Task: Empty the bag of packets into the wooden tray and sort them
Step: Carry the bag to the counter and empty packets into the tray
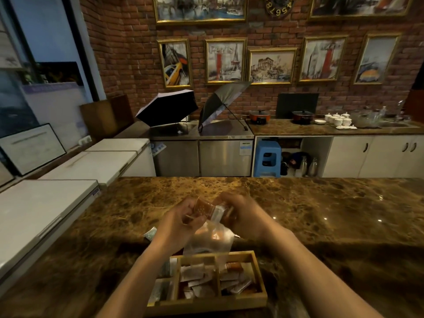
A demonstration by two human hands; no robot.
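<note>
Both hands are raised over the marble counter (321, 214), the left hand (183, 216) pinching a brown packet (202, 208), the right hand (243, 214) closed on the clear plastic bag (210, 242), which hangs mouth-down, directly above the wooden tray (206, 304) nearer the person, packets already in its compartments

Brown marble counter (321, 214) bearing wooden tray (207, 305) and one stray packet (150, 234).

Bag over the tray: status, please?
Both hands gripping clear bag, raised above wooden tray. Packets already in compartments. Nothing obstructing.
</note>
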